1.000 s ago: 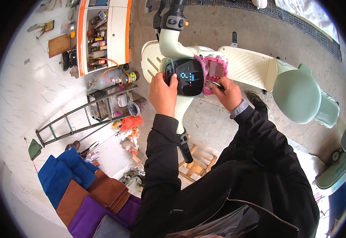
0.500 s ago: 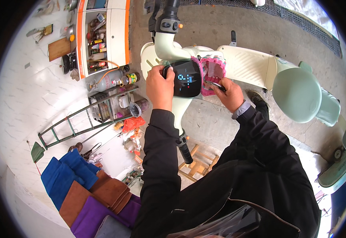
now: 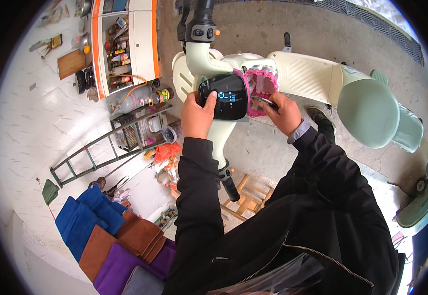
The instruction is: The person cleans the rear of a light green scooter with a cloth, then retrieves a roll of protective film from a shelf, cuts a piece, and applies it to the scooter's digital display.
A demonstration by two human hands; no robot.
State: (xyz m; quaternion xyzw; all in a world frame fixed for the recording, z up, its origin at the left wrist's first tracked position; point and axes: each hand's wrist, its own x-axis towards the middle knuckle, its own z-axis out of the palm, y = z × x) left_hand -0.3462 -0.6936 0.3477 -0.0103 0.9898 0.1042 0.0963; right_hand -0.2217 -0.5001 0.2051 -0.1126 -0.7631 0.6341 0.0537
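Note:
A black display panel (image 3: 233,108) with lit blue symbols sits in the middle of a pale green scooter's handlebar (image 3: 201,61). My left hand (image 3: 197,118) grips the panel's far-left edge, its thumb lying on the dark face and its fingers hidden underneath. My right hand (image 3: 285,115) pinches a slim, dark, shiny tool (image 3: 265,102), whose exact kind I cannot make out. The tool's tip reaches over a pink-rimmed fabric pouch (image 3: 263,81) that hangs beside the panel.
The scooter's cream footboard (image 3: 307,78) and green seat (image 3: 368,115) extend to the right. On the left stand a cabinet with bottles (image 3: 142,44), a green ladder-like frame (image 3: 88,155) and folded blue, brown and purple cloths (image 3: 125,241). A wooden stool (image 3: 247,199) stands below the handlebar.
My left hand has shifted slightly down along the panel, and its thumb now rests on the face. More of the panel's left side shows. My right hand stays nearly in place with the tool.

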